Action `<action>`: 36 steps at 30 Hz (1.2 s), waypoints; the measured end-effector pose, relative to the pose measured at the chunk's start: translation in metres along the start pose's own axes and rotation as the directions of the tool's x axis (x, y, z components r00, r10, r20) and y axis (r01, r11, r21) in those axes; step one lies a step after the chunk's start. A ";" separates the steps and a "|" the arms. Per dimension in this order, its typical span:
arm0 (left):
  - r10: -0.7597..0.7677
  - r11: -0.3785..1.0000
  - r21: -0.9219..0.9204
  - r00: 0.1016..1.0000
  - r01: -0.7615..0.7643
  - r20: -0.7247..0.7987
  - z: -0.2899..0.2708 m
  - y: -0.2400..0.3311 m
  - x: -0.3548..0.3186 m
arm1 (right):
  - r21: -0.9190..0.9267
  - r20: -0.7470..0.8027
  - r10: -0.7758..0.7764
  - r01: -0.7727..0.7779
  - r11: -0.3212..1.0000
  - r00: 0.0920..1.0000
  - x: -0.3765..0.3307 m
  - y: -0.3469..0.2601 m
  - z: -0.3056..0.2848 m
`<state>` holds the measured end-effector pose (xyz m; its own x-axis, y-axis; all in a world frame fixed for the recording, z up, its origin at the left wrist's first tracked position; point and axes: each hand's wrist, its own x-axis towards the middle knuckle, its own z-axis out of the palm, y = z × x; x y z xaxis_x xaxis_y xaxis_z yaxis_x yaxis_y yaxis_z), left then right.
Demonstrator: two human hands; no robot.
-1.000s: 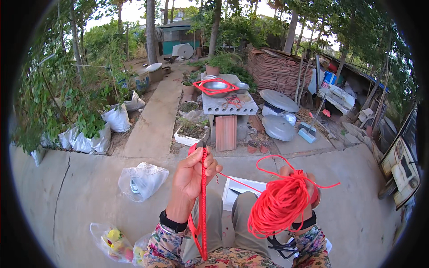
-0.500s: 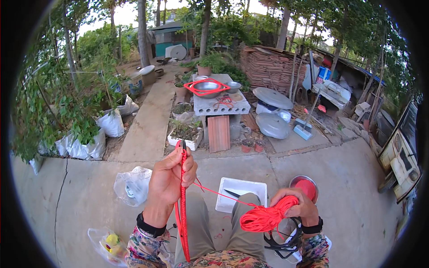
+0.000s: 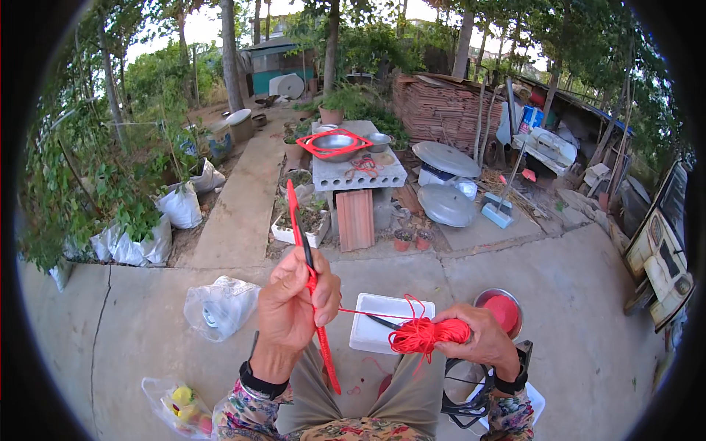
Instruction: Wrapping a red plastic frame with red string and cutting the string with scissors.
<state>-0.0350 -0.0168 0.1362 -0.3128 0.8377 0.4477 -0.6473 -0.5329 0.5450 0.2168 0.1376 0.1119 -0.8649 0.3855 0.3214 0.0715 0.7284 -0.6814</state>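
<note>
My left hand (image 3: 293,305) is closed around a long red woven strip (image 3: 326,356) with a black rod-like piece along it. The strip stands nearly upright, its pointed red end rising above my fingers. A thin red line runs taut from there to a bundle of red cord (image 3: 419,336), looped and bound near its middle. My right hand (image 3: 482,334) grips the bundle's right end, with loose loops sticking out at the left. Beneath the bundle, a white foam tray (image 3: 364,339) holds a dark, pointed tool (image 3: 382,322), partly covered.
Right of the tray is a metal bowl (image 3: 521,309) with red material. A black frame (image 3: 460,419) lies below my right wrist. Plastic bags (image 3: 220,305) rest at left. Ahead, a block table (image 3: 360,178) bears metal bowls (image 3: 336,142) and a red square frame (image 3: 309,150).
My left hand has tilted the strip, so more of its top and the black piece show. The right hand has raised and turned the cord bundle, now lying more level.
</note>
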 end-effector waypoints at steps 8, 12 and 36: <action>-0.199 0.966 -0.199 0.967 0.165 -0.162 -0.065 -0.079 -0.033 | -0.161 -0.164 0.251 -0.276 0.947 0.954 -0.009 0.071 0.020; -0.212 0.953 -0.255 0.962 0.165 -0.172 -0.095 -0.093 -0.034 | -0.436 -0.172 0.108 -0.174 0.883 0.979 -0.009 0.104 0.035; -0.374 0.915 -0.271 0.878 0.298 -0.298 -0.148 -0.127 -0.051 | -0.330 -0.146 0.264 -0.298 0.896 0.953 -0.022 0.253 0.130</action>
<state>-0.0397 0.0255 -0.0605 -0.2396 0.9706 -0.0225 -0.8739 -0.2055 0.4405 0.1895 0.2392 -0.1534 -0.7334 0.6424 0.2223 0.4859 0.7241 -0.4895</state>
